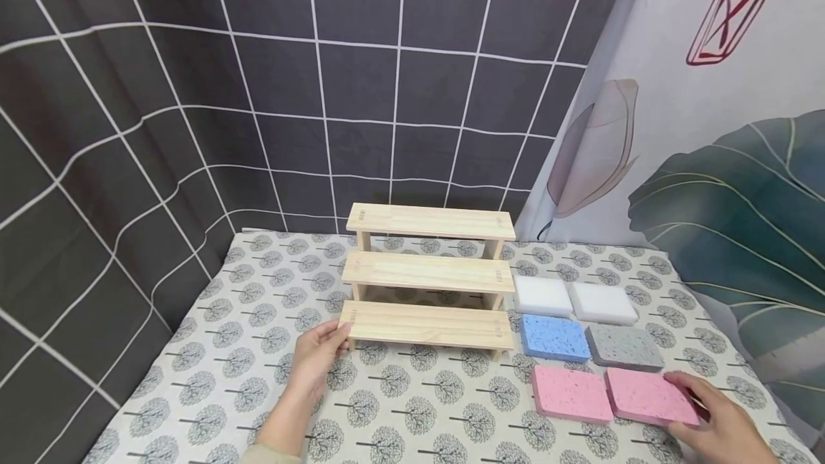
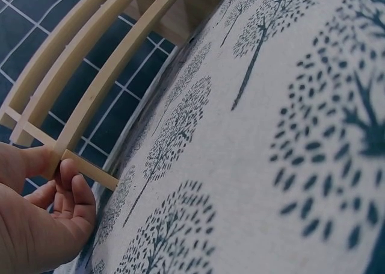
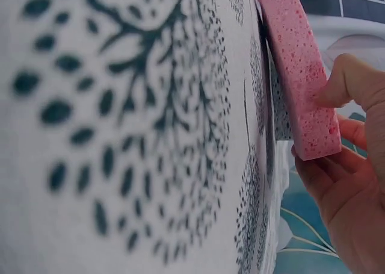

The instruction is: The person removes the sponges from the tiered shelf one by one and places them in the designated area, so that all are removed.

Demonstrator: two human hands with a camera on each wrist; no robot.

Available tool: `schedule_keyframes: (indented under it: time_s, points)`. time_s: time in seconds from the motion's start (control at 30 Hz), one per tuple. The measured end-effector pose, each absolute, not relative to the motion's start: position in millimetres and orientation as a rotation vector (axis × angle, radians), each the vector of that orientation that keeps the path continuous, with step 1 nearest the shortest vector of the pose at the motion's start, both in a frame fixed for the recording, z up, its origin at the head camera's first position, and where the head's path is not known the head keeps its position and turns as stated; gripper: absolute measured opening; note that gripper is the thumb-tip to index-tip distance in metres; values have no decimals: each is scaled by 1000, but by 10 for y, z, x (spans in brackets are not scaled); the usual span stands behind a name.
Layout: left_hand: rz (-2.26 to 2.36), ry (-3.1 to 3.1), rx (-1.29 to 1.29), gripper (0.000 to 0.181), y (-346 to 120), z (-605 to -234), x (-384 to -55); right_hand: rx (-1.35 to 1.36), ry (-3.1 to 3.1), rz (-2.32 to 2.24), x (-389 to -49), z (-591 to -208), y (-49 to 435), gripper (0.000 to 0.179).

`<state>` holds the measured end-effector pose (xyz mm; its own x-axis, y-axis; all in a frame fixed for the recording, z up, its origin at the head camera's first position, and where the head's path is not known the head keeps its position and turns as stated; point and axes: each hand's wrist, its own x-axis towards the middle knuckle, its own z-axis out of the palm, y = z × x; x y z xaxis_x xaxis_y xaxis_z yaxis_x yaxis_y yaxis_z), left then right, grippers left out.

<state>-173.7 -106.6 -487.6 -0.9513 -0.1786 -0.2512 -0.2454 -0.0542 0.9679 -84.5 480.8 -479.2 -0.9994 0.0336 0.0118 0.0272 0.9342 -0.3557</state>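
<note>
A three-step wooden display shelf stands on the cloth. My left hand pinches the left end of its lowest board. In the left wrist view, the thumb lies over the board and the other fingers curl beneath it. At the right, my right hand grips the outer end of a pink sponge. The right wrist view has the thumb on one long side of that sponge, fingers round the opposite side. A second pink sponge lies beside it on the left.
Behind the pink sponges lie a blue sponge and a grey sponge. Two white sponges, one left and one right, lie farther back, close to the shelf. A dark gridded curtain hangs behind the tree-patterned tablecloth.
</note>
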Motion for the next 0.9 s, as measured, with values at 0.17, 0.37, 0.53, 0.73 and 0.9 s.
schedule_keyframes:
  time_s: [0.17,0.37,0.53,0.73,0.9]
  points:
    - [2196,2124,-476,45,-1063,-4874,-1737,-41,-3160,568,-861,-4819,4851,81]
    - [2190,2145,-472,44,-1051,-4871,-1738,21,-3199,559,-862,-4843,4866,79]
    - [2171,2193,-456,43,-1048,-4860,-1736,38,-3178,600,-844,-4835,4856,79]
    - [2160,2203,-461,43,-1047,-4855,-1734,127,-3057,509,-810,-4841,4822,82]
    - [2098,2279,-485,46,-1043,-4832,-1700,176,-2880,533,-824,-4792,4615,76]
